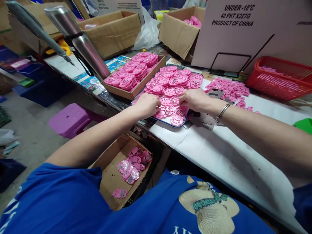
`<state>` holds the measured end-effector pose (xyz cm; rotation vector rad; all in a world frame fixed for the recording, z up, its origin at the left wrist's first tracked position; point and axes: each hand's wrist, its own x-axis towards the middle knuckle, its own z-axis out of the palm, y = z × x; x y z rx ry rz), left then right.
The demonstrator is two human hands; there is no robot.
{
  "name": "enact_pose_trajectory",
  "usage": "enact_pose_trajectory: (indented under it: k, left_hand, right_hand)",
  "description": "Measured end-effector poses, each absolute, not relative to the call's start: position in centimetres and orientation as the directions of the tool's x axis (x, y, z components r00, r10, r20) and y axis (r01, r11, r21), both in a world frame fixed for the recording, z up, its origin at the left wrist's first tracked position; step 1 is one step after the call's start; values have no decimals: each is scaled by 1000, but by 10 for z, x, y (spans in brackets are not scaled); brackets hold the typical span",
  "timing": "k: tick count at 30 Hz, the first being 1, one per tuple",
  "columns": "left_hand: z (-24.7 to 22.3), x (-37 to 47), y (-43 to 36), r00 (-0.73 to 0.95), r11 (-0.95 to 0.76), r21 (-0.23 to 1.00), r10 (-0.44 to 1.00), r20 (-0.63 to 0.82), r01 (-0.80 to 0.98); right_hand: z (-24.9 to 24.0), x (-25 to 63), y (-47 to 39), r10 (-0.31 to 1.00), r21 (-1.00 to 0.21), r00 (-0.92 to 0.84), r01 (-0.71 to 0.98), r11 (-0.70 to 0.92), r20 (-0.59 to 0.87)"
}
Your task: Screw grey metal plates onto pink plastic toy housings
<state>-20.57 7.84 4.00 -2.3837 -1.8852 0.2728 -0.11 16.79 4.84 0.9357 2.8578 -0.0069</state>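
Observation:
Pink oval plastic pieces (170, 101) with small printed faces lie in rows and low stacks on a blue-rimmed tray (163, 122). My left hand (148, 104) is over the tray's left side, its fingers curled down among the pieces. Across from it, my right hand (193, 99) reaches in from the right with its fingers bent together in a pinch. Both sets of fingertips touch or nearly touch pieces; what they grip, if anything, is hidden. Behind the tray, a shallow cardboard box (133, 95) holds more stacked pink pieces.
Small pink parts (227, 88) are heaped right of the tray, near a red basket (280, 79). A steel flask (83, 45) and an electric screwdriver (39, 31) are at the left. Below the table edge sits an open carton (109, 182) with pink pieces; a purple stool (69, 120) stands beyond.

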Motion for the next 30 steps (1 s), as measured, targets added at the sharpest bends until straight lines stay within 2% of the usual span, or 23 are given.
enact_pose_trajectory:
  k: [5,18,25,30]
  left_hand:
    - [41,-203,83,190,-210,-205,976,-109,956]
    - [52,-202,87,164,-202,-189,966,-197,961]
    - [62,-201,82,143,-169,-177,978,-151,970]
    - [77,-211,83,101,-116,-174,990,-97,978]
  right_hand:
    - [43,-8,173,555,60,-815,554,831,-164]
    - [52,-10,168,603,106,-751,599,794,-270]
    - [56,-8,165,652,108,-716,649,753,-247]
    - [60,-10,168,691,86,-702,688,720,-173]
